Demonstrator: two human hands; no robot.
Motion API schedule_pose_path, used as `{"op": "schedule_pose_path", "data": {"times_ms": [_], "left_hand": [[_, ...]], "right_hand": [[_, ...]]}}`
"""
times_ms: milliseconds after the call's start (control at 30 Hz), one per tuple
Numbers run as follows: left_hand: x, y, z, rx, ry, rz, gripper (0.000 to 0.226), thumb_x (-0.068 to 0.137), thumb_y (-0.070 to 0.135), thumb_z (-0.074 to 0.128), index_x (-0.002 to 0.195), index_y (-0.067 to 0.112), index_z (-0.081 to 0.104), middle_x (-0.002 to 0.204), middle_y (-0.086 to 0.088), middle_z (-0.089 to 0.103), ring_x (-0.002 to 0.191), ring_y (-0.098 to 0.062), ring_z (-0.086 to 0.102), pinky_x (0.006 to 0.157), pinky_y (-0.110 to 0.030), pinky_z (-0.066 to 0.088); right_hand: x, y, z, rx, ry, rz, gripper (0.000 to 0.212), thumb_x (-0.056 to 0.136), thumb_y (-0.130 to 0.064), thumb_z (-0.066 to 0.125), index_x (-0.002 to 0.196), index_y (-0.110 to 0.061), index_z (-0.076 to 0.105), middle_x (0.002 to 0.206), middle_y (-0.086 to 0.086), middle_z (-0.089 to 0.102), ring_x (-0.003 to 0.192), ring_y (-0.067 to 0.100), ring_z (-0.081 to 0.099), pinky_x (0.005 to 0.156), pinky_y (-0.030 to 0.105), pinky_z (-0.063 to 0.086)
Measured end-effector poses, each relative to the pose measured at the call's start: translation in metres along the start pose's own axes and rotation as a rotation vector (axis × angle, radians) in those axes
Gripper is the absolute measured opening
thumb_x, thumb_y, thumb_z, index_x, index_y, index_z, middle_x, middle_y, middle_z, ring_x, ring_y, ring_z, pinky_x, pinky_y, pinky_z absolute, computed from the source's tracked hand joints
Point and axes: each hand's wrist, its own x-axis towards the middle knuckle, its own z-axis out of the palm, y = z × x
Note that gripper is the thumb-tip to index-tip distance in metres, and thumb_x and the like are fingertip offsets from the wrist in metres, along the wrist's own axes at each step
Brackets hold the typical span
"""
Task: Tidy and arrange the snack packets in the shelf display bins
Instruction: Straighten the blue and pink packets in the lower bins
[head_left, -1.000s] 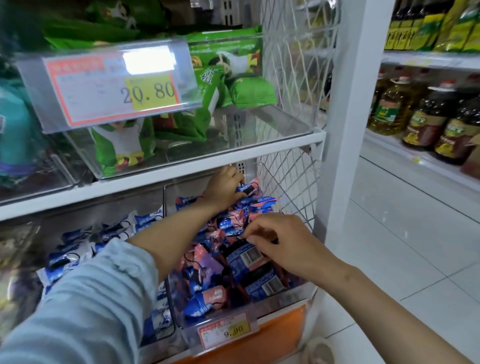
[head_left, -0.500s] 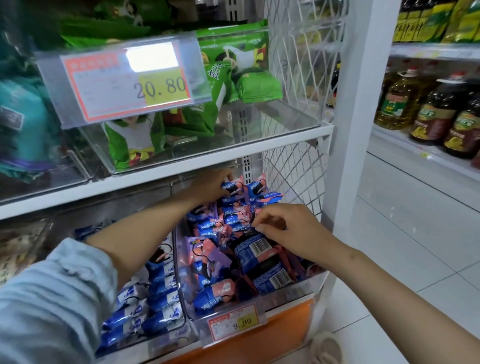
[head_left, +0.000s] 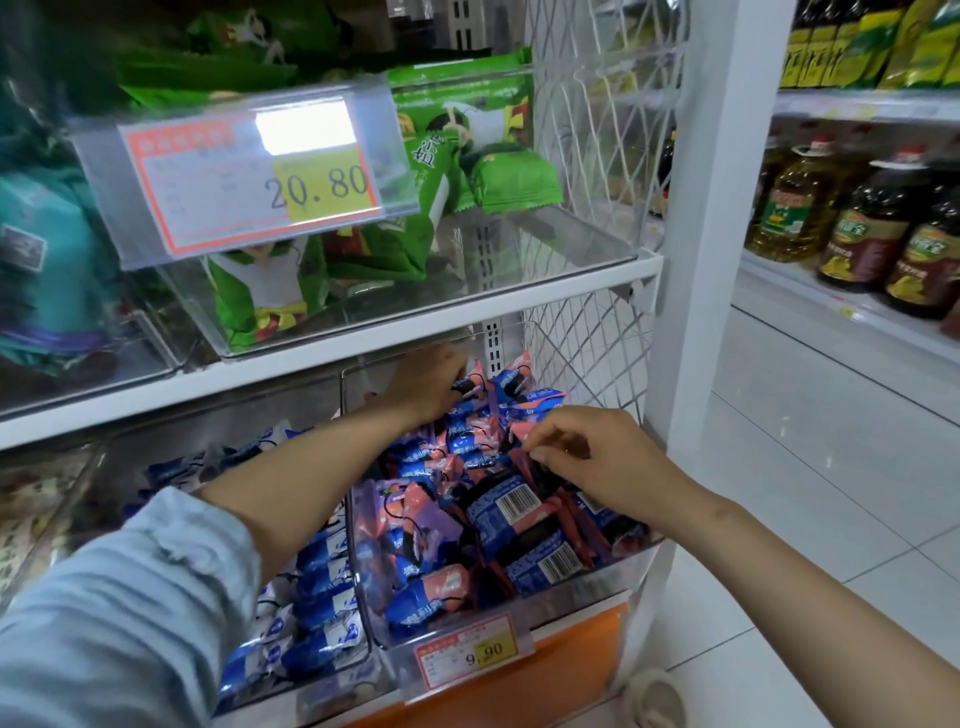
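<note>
The right hand pinches a packet; the left hand, at 12 o'clock, hides its fingers. Tugging could spill the heap over the bin.

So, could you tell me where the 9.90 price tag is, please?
In the head view, the 9.90 price tag sits low and centre-right, clipped to the front of the clear bin of blue-and-pink packets, below the right hand.
</note>
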Motion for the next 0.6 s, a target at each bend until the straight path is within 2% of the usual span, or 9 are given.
{"op": "schedule_pose_path", "data": {"times_ms": [67,167,233,300,433,600], "left_hand": [[0.002,-0.002,-0.003,-0.034,0.003,0.015,0.019,0.084,0.024,0.063,0.091,0.011,0.053,0.09,0.001,0.048,0.084,-0.018,0.046,0.065,-0.03,0.033],[0.007,0.005,-0.004,-0.195,0.107,0.04,0.033,0.081,0.039,0.065,0.096,0.01,0.057,0.094,-0.002,0.057,0.085,-0.02,0.052,0.071,-0.035,0.042],[0.012,0.016,-0.001,-0.23,0.089,0.043,0.04,0.081,0.047,0.064,0.099,0.011,0.058,0.097,-0.003,0.059,0.091,-0.021,0.053,0.072,-0.035,0.041],[0.017,0.025,0.004,-0.14,0.03,0.028,0.044,0.081,0.05,0.062,0.105,0.013,0.058,0.106,-0.001,0.055,0.102,-0.021,0.047,0.074,-0.032,0.034],[0.027,0.031,0.011,-0.101,0.035,0.004,0.036,0.086,0.038,0.062,0.111,0.013,0.06,0.113,-0.007,0.05,0.109,-0.023,0.042,0.083,-0.032,0.034],[0.025,0.028,0.009,-0.274,0.152,-0.059,0.025,0.084,0.029,0.065,0.105,0.016,0.066,0.105,-0.007,0.056,0.099,-0.023,0.051,0.076,-0.031,0.039]], "right_hand": [[-0.001,0.002,-0.001,-0.036,-0.004,-0.005,0.008,0.088,-0.014,0.064,0.087,-0.02,0.069,0.081,-0.023,0.061,0.08,-0.006,0.059,0.069,0.007,0.043],[-0.001,0.004,-0.002,-0.082,-0.028,-0.025,0.007,0.088,-0.015,0.064,0.09,-0.02,0.069,0.087,-0.018,0.063,0.083,-0.002,0.06,0.073,0.014,0.048],[-0.001,0.005,-0.001,-0.09,-0.03,-0.027,0.007,0.088,-0.016,0.064,0.09,-0.02,0.07,0.088,-0.013,0.065,0.082,0.0,0.06,0.074,0.017,0.049],[-0.001,0.005,-0.001,-0.093,-0.027,-0.029,0.007,0.088,-0.016,0.064,0.09,-0.02,0.069,0.088,-0.012,0.065,0.081,0.001,0.06,0.073,0.016,0.048],[0.001,0.006,-0.001,-0.089,-0.031,-0.028,0.007,0.088,-0.016,0.063,0.089,-0.018,0.07,0.086,-0.013,0.064,0.08,0.001,0.059,0.072,0.016,0.046],[0.002,0.007,-0.001,-0.085,-0.041,-0.035,0.007,0.088,-0.018,0.063,0.09,-0.018,0.07,0.089,-0.011,0.066,0.082,0.003,0.061,0.077,0.022,0.05]]}}
